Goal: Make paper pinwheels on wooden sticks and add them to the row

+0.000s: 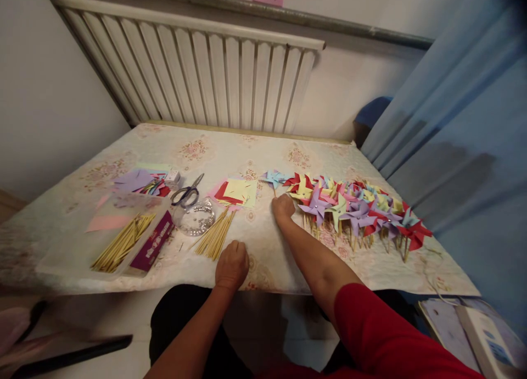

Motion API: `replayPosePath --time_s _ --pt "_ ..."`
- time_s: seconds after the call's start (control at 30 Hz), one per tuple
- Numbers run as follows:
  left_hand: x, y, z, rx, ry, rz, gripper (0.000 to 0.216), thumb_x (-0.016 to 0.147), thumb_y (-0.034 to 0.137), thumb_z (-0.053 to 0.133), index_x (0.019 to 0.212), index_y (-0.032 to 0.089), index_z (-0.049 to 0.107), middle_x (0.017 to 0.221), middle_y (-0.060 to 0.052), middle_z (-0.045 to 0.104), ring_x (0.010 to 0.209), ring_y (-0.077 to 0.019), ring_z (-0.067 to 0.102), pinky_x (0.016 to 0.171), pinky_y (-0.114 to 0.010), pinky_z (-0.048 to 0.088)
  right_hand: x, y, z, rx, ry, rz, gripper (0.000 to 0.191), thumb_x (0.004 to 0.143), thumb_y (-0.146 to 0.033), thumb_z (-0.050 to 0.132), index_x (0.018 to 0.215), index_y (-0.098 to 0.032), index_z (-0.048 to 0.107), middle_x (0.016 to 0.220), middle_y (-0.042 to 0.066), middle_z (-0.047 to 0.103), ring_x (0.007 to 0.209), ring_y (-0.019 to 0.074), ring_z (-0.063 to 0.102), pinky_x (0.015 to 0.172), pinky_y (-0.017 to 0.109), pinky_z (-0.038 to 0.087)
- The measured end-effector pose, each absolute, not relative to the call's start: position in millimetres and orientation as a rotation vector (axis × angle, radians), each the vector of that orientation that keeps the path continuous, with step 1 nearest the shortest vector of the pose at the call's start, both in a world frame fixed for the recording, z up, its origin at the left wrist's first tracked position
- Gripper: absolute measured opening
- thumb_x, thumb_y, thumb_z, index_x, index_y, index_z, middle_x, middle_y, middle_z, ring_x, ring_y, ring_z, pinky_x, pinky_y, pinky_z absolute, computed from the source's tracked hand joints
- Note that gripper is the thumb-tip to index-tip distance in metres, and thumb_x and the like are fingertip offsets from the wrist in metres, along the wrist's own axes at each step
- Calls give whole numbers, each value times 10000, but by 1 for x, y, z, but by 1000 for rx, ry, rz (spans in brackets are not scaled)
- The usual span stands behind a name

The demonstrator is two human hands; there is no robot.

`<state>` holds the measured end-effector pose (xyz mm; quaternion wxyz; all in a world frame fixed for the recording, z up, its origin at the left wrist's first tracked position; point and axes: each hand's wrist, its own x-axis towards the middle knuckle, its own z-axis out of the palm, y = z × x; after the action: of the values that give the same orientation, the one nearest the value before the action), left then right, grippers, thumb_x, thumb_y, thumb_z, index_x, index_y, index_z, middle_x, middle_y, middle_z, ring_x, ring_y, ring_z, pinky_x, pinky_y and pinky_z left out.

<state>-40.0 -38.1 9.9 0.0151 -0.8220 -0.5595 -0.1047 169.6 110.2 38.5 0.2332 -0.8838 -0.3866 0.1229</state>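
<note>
My right hand is stretched forward, fingers closed on the thin stick of a light blue paper pinwheel, at the left end of a row of several coloured pinwheels. My left hand rests as a fist near the table's front edge, just right of a loose bundle of wooden sticks; nothing shows in it. Behind the sticks lies a small stack of red and yellow paper squares.
Scissors and a clear round lid or dish lie left of the paper. A clear tray holds more sticks and a purple box. Purple paper pieces sit farther left. A radiator backs the table; a blue curtain hangs right.
</note>
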Motion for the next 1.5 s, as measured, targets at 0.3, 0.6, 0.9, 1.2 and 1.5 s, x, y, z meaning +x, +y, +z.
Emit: replayPosePath --time_s 0.3,0.6,0.9,1.2,1.5 --pt "-40 -38 12 -2572 -1756 -300 194 942 187 382 849 185 553 882 -92 560 856 -229 534 743 -357 374 171 101 36 -2406 -1030 305 232 870 -298 525 983 -161 674 996 145 716 977 277 680 803 350 508" --pt "-40 -38 11 -2571 -1747 -327 174 932 187 406 844 179 556 868 -86 560 840 -231 530 726 -366 368 179 98 33 -2420 -920 325 249 858 -294 523 982 -151 685 995 168 716 961 294 691 781 361 512" --pt "-39 -37 11 -2562 -1752 -304 181 937 192 398 846 181 555 877 -81 561 843 -229 535 736 -364 365 183 100 29 -2425 -866 309 268 857 -295 530 999 -131 686 973 191 706 934 297 691 744 344 504" --pt "-39 -37 11 -2576 -1742 -323 178 934 194 399 853 175 556 877 -89 555 855 -234 529 734 -368 365 186 100 26 -2433 -855 286 269 856 -293 523 994 -124 680 959 197 702 926 302 690 740 351 499" --pt "-39 -38 13 -2594 -1769 -319 189 933 176 394 863 168 570 880 -95 561 848 -237 523 737 -375 369 189 97 25 -2469 -859 243 282 863 -312 529 1012 -122 673 932 195 700 932 300 688 727 344 502"
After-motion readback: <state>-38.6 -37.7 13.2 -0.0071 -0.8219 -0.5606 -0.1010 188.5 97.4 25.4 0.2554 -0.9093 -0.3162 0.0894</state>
